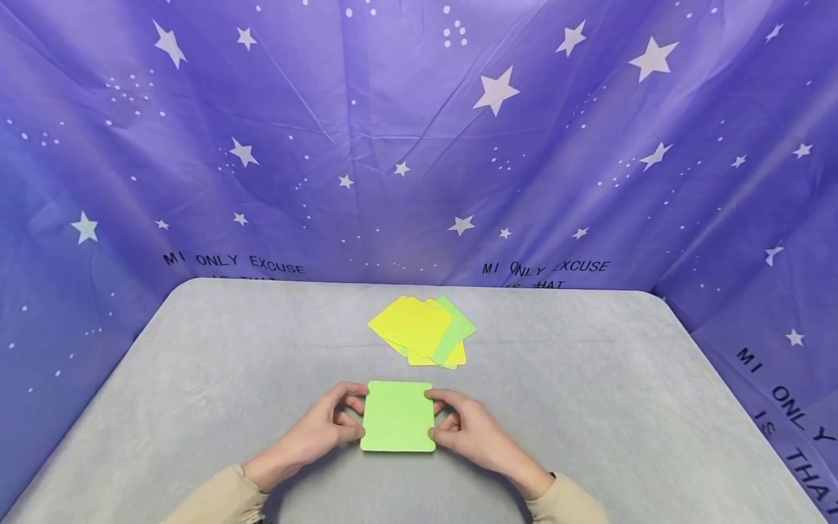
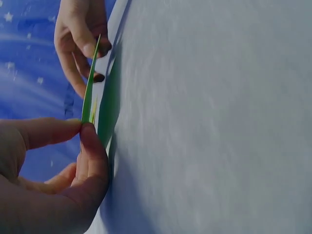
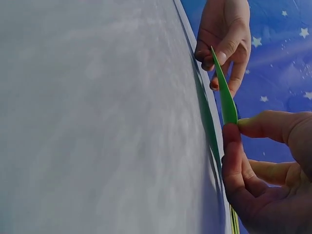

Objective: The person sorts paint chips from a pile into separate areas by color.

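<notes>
The left hand (image 1: 317, 428) and right hand (image 1: 479, 431) are pinching opposite sides of a green square card (image 1: 398, 416), which is apparently hovering just above the gray tabletop (image 1: 209, 371), while yellow and green cards (image 1: 414, 326) are lying in an overlapping pile beyond it.

Table (image 1: 589, 386): mottled grey, rounded far corners. Purple-blue cloth backdrop (image 1: 393, 94) behind and at both sides; white stars (image 1: 496, 92), black lettering (image 1: 233, 263).

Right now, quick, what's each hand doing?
Left hand: closed, pinching the green card by its left side.
Right hand: closed, pinching its right side.
</notes>
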{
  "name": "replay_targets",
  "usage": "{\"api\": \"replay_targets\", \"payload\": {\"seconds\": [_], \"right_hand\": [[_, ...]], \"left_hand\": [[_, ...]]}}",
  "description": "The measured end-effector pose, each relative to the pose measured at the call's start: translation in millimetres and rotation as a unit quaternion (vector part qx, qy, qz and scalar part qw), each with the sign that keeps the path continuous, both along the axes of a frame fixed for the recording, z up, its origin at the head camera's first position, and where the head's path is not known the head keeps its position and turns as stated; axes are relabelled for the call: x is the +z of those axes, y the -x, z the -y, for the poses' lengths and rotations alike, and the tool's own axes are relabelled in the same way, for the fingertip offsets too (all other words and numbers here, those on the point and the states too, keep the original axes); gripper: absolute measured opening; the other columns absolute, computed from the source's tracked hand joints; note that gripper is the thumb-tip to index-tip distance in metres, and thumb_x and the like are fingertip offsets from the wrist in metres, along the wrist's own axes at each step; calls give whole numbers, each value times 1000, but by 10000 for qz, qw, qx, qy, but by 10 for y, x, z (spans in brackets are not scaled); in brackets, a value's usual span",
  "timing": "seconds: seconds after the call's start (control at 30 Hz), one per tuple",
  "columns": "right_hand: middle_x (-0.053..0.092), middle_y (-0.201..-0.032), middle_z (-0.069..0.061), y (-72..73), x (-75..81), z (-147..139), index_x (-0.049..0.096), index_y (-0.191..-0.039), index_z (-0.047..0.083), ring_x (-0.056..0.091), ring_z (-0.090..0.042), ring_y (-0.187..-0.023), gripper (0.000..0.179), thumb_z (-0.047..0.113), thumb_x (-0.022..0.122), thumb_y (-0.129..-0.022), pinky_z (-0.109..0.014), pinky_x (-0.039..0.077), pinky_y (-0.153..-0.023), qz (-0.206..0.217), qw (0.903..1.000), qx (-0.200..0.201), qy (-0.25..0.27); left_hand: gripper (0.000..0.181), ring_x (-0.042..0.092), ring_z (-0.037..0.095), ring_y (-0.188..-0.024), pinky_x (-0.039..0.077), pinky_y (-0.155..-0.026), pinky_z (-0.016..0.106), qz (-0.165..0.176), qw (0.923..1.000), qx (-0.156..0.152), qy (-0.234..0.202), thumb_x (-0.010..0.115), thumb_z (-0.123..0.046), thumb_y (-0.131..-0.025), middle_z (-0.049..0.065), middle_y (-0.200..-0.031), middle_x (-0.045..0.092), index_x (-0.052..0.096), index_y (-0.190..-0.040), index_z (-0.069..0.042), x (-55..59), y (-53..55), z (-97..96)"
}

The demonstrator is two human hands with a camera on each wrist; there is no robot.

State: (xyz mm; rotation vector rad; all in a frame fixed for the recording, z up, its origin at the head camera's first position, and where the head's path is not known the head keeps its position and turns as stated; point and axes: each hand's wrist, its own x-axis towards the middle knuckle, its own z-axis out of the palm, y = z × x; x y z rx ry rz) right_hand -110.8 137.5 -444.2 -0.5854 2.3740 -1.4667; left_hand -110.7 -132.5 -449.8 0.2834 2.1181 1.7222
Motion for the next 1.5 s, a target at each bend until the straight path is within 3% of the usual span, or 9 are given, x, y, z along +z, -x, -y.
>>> {"api": "replay_targets", "payload": {"seconds": [0.27, 0.4, 0.53, 0.63, 0.7, 0.93, 1.17, 1.4, 1.5], "right_hand": [[58, -101, -7, 116, 29, 493, 54, -128, -8, 61, -5, -70, 54, 5, 75, -80, -21, 50, -60, -381, 9992, 30, -83], [56, -109, -10, 142, 43, 700, 57, -126, -5, 61, -2, -69, 53, 7, 78, -79, -23, 49, -72, -577, 9976, -37, -370], [54, -113, -10, 168, 36, 851, 60, -123, -4, 59, -9, -91, 51, 10, 79, -78, -31, 44, -90, -723, 9948, -60, -719], [57, -103, -6, 200, 20, 944, 61, -123, -3, 51, -17, -108, 50, 11, 79, -78, -34, 40, -97, -793, 9929, -36, -888], [56, -103, -5, 213, 9, 996, 61, -123, -4, 51, -18, -111, 50, 12, 79, -78, -35, 40, -97, -735, 9931, -38, -910], [52, -114, -7, 201, -13, 1080, 61, -122, -4, 52, -16, -105, 51, 13, 79, -78, -31, 43, -93, -608, 9939, -79, -921], [52, -110, -8, 241, -33, 1070, 63, -119, -5, 57, 1, -65, 48, 8, 79, -76, -27, 46, -87, -630, 9958, 25, -667], [55, -104, -7, 263, -26, 1018, 62, -120, -6, 60, -2, -67, 46, 2, 75, -77, -19, 49, -70, -305, 9991, 162, -248], [57, -101, -8, 287, -26, 965, 62, -120, -5, 59, -4, -71, 45, 0, 73, -77, -20, 49, -67, -257, 9995, 155, -9]], "left_hand": [[63, 62, 22, -81, 45, -61, 24, -157, 9998, 78, 92, 63, 5, -80, 16, -109, 49, 36, -137, 11, -3, 28, 468], [63, 61, 21, -81, 46, -61, 24, -231, 9994, 70, 268, 61, 4, -81, 18, -111, 47, 36, -138, 11, 18, 40, 673], [59, 61, 19, -80, 47, -63, 25, -439, 9986, -11, 304, 61, 4, -82, 20, -110, 48, 37, -136, 13, 39, 67, 841], [54, 61, 17, -80, 49, -65, 25, -630, 9976, -51, 266, 60, 5, -83, 19, -108, 51, 40, -132, 16, 43, 97, 940], [51, 60, 16, -80, 49, -66, 25, -722, 9969, -94, 299, 60, 5, -84, 19, -106, 53, 42, -130, 18, 34, 114, 990], [46, 57, 14, -76, 48, -59, 26, -633, 9945, 59, 828, 65, -2, -87, 15, -102, 56, 49, -127, 15, 23, 144, 1034], [35, 55, 10, -68, 48, -54, 26, -901, 9891, 217, 1145, 66, -3, -87, 11, -92, 59, 57, -117, 13, 55, 153, 1004], [30, 55, 12, -66, 48, -54, 27, -860, 9893, 211, 1159, 63, -4, -90, 10, -88, 61, 59, -114, 13, 47, 147, 987], [28, 56, 14, -65, 48, -54, 28, -800, 9896, 379, 1133, 62, -5, -92, 11, -88, 60, 59, -115, 11, 45, 144, 974]]}}
